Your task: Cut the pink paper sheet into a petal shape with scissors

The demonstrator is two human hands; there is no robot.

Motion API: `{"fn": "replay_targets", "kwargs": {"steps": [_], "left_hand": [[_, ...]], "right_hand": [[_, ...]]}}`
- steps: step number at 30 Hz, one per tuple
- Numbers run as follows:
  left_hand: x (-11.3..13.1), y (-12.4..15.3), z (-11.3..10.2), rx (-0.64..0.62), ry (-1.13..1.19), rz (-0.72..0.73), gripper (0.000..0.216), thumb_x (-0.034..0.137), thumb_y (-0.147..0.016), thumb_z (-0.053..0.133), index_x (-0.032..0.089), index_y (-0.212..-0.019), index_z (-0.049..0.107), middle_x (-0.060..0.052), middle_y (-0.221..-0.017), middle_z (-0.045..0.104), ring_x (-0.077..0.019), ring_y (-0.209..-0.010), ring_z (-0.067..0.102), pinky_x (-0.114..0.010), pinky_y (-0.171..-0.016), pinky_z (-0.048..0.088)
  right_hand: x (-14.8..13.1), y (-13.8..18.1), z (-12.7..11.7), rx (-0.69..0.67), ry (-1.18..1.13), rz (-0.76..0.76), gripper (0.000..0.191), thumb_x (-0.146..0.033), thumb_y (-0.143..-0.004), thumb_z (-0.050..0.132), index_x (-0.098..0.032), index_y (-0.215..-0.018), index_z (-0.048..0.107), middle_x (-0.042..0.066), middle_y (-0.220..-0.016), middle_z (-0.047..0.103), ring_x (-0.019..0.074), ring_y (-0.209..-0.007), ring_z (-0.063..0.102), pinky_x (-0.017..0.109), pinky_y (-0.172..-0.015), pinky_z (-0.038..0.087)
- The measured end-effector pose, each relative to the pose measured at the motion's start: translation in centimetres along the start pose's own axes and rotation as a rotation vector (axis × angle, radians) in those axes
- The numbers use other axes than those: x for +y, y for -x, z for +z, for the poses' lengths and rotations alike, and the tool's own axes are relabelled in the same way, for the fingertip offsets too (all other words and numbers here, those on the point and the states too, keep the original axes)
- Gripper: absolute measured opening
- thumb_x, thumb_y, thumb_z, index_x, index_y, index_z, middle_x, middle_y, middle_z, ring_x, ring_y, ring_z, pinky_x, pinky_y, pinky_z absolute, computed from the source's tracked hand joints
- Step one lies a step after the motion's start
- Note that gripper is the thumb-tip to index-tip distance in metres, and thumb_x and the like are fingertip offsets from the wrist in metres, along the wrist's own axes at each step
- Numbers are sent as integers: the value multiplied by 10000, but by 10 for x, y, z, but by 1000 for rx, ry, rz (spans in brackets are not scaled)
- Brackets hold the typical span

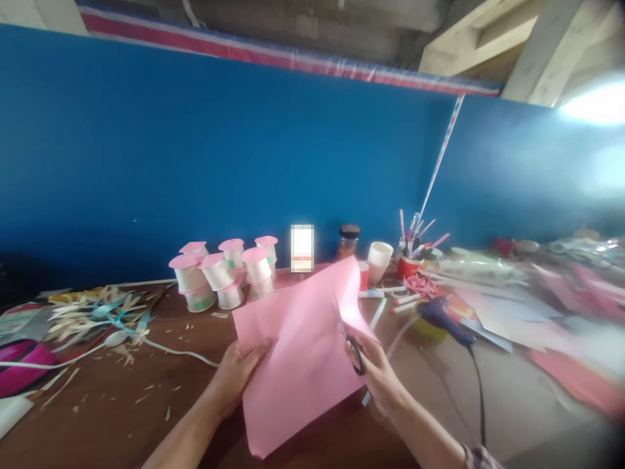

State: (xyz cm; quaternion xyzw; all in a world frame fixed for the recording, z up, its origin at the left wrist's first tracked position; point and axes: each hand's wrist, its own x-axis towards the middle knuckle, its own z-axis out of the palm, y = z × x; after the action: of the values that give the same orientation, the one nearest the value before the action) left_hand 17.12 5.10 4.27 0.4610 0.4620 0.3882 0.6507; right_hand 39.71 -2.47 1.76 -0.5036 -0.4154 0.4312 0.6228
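A pink paper sheet (297,345) is held up over the brown table (122,404). My left hand (237,374) grips its left edge, thumb on the front and fingers behind. My right hand (375,368) holds black-handled scissors (352,348) at the sheet's right edge, the blades pointing up into the paper, where a cut runs down from the top edge.
Several white cups with pink lids (219,273) stand behind the sheet, with a brown jar (347,241), a white cup (379,259) and a red cup of pens (409,260). A blue glue gun (442,316) with a cord lies to the right among papers. Straw scraps (97,312) lie at the left.
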Motion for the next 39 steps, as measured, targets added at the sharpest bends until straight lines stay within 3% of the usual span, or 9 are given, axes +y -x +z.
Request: {"fn": "replay_targets", "kwargs": {"steps": [14, 23, 26, 31, 39], "left_hand": [[-5, 0, 1, -61, -19, 10, 340, 367, -695, 677, 131, -935, 629, -84, -804, 707, -250, -701, 661, -323, -620, 522], [-5, -1, 1, -54, 17, 2, 360, 392, -684, 679, 133, -929, 630, -85, -790, 707, -247, -667, 658, -325, -597, 519], [-6, -2, 1, -57, 1, 11, 348, 389, -689, 673, 137, -925, 632, -84, -795, 707, -248, -672, 658, -322, -594, 519], [-10, -2, 2, -3, -64, 58, 344, 387, -679, 677, 129, -905, 641, -86, -780, 706, -248, -666, 657, -300, -558, 515], [-7, -1, 3, 27, -84, 49, 361, 376, -654, 702, 128, -910, 642, -77, -747, 701, -241, -657, 648, -298, -554, 516]], "right_hand": [[1, -3, 3, -15, -30, -32, 327, -400, -748, 669, -200, -1005, 655, 23, -758, 582, 158, -703, 494, 240, -613, 402], [-10, -2, 7, -65, -35, -32, 289, -433, -715, 682, -175, -846, 681, -22, -586, 496, 104, -521, 376, 216, -481, 307], [-10, -1, 6, -19, -24, -11, 313, -427, -702, 697, -176, -888, 673, -13, -613, 524, 117, -556, 425, 214, -499, 336], [-10, 1, 5, 51, -49, 18, 372, -461, -654, 724, -196, -912, 689, 57, -844, 651, 208, -805, 551, 273, -674, 431], [-11, -1, 5, 38, -44, 7, 342, -445, -668, 719, -202, -908, 699, 24, -750, 626, 168, -695, 524, 250, -610, 416]]}}
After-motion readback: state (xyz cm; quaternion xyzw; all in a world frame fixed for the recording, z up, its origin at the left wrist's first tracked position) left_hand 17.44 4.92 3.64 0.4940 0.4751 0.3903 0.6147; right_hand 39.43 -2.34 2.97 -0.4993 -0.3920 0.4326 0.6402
